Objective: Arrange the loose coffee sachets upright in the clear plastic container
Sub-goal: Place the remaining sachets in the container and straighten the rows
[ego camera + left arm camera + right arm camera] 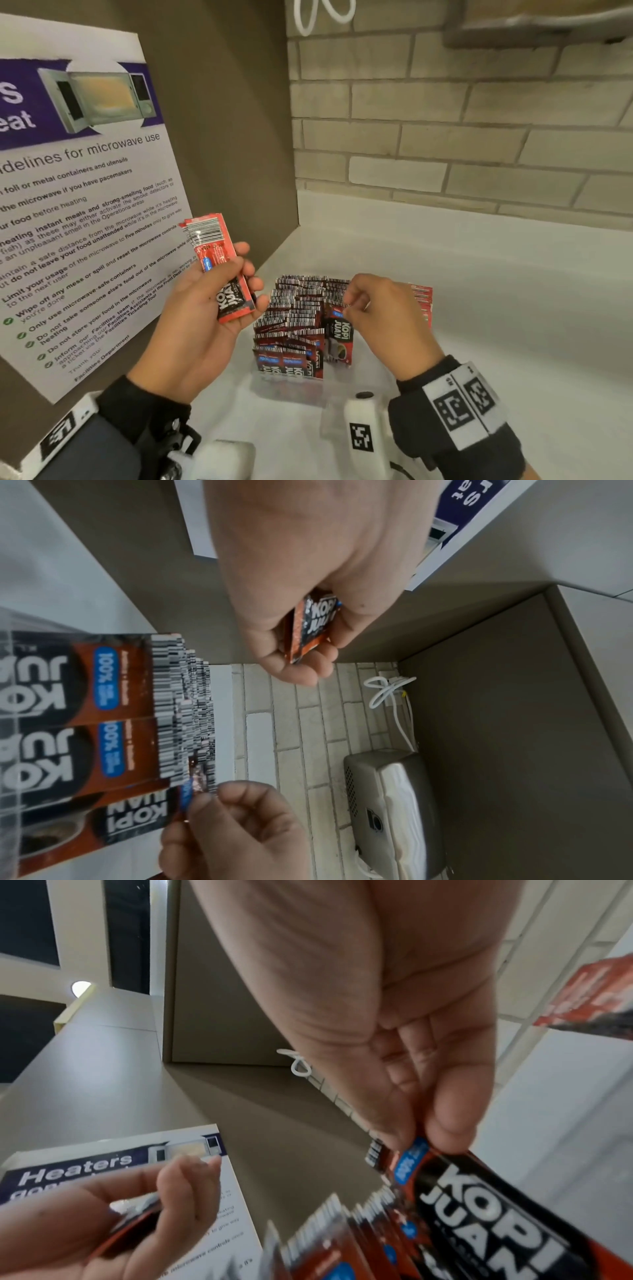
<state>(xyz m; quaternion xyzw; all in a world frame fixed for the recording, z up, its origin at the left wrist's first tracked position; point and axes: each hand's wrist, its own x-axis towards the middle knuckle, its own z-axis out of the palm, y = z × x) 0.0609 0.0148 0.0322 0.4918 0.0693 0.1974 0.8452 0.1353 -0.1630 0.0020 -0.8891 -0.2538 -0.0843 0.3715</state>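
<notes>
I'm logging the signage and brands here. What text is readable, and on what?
"KOPI JUAN": sachets in the container and in the left hand.
"100%": blue badge on the sachets.
"Heaters": poster.
"for microwave use": poster heading.
"do not leave your food unattended": poster.
"Facilities Department": poster foot.
Barcodes and sachet small print: unreadable.

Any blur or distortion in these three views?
Head view: sharp at the left hand, brick wall lines bow from the wide lens. Left wrist view: sachets in the container slightly soft. Right wrist view: motion blur on the sachet tops; right hand fairly clear.
</notes>
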